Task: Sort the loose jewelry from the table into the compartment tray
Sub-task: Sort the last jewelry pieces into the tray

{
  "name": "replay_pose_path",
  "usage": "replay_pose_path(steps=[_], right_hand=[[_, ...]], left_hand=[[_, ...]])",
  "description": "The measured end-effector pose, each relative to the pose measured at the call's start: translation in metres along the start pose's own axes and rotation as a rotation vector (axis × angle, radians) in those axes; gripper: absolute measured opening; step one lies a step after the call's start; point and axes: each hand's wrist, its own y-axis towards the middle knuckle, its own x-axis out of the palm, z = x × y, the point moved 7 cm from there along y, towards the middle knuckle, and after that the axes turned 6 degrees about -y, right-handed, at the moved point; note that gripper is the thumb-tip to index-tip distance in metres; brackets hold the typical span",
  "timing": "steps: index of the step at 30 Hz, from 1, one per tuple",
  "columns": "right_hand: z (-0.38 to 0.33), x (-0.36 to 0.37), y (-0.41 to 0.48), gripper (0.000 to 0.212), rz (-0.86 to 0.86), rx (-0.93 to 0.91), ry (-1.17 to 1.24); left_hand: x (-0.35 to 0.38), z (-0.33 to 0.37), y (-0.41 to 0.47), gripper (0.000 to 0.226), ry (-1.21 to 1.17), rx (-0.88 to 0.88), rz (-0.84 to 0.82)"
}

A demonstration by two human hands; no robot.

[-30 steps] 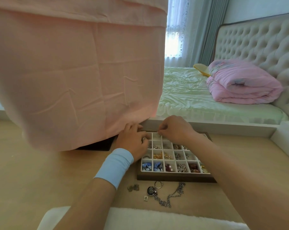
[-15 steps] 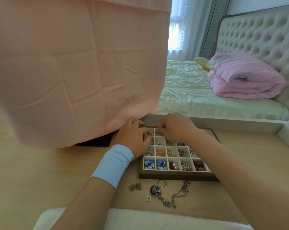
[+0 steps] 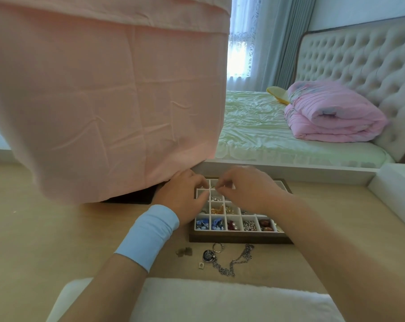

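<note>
Wooden table (image 3: pixel 57 228): compartment tray (image 3: pixel 240 238); left hand (image 3: pixel 181 198) and right hand (image 3: pixel 245 190) over it, fingertips pinched, contents indiscernible; chain (image 3: pixel 235 261) loose nearby.

— What sort of place was it?
— A home bedroom. A bed (image 3: pixel 266 126) with a tufted headboard (image 3: pixel 359 61) stood there, a folded pink quilt (image 3: pixel 331 117) lay on it, and curtains (image 3: pixel 278 38) hung at the window.

**No legible text**

No words, labels, brands or numbers can be read anywhere. The small tag (image 3: pixel 201 265) on the bench, at about 7 o'clock from the round pendant (image 3: pixel 209 255), may bear a mark, too small to tell.
</note>
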Motion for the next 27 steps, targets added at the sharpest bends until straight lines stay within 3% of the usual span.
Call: replay_pose_path(steps=[4, 7, 11, 17, 21, 24, 27], right_hand=[[-0.020, 0.007, -0.041, 0.013, -0.154, -0.082, 0.076], [-0.029, 0.017, -0.061, 0.014, -0.224, -0.115, 0.008], [-0.036, 0.030, -0.070, 0.022, -0.244, -0.159, -0.205], [-0.043, 0.040, -0.073, 0.026, -0.220, -0.247, -0.292], [-0.042, 0.046, -0.072, 0.024, -0.229, -0.260, -0.319], [-0.039, 0.046, -0.075, 0.022, -0.220, -0.246, -0.249], [-0.032, 0.040, -0.076, 0.015, -0.189, -0.188, 0.001]], left_hand=[[-0.011, 0.023, -0.030, 0.003, -0.048, 0.048, -0.032], [-0.012, 0.036, -0.059, 0.009, -0.013, 0.101, -0.076], [-0.003, 0.039, -0.084, 0.007, 0.038, 0.152, -0.105], [0.014, 0.038, -0.098, 0.030, 0.120, 0.172, -0.178], [0.017, 0.040, -0.097, 0.032, 0.140, 0.160, -0.180], [0.016, 0.039, -0.097, 0.029, 0.114, 0.146, -0.152], [0.010, 0.033, -0.097, 0.020, 0.014, 0.089, -0.091]])
